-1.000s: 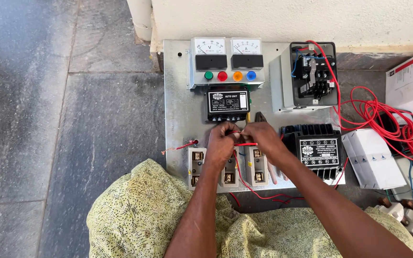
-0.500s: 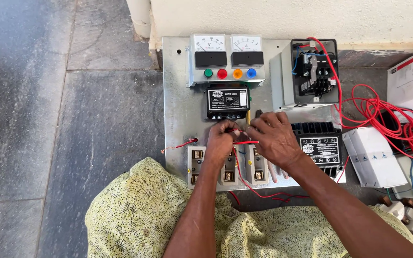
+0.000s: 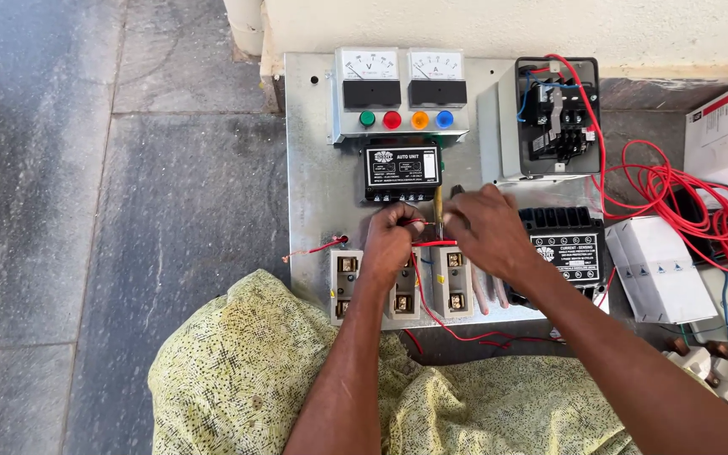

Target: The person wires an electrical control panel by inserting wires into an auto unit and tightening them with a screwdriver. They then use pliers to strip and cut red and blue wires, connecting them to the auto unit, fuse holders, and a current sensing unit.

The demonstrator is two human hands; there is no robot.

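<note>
A: Red wire [image 3: 428,243] location?
B: Pinched in left hand [image 3: 391,238], above the fuse holders [image 3: 404,286]
A: Right hand [image 3: 484,229]?
B: Fingers closed around a screwdriver [image 3: 438,208] (yellow handle), tip pointing down beside the wire

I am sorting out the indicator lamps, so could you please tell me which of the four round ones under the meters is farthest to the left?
The green lamp: it sits leftmost in the row, under the left meter, with the red, orange and blue lamps to its right.

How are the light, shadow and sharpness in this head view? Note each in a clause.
Head view: even, soft daylight, no glare on the metal panel; only faint shadows under the left hand and right hand; both hands and the red wires are sharp; the frame edges show slight wide-angle stretch.
</note>
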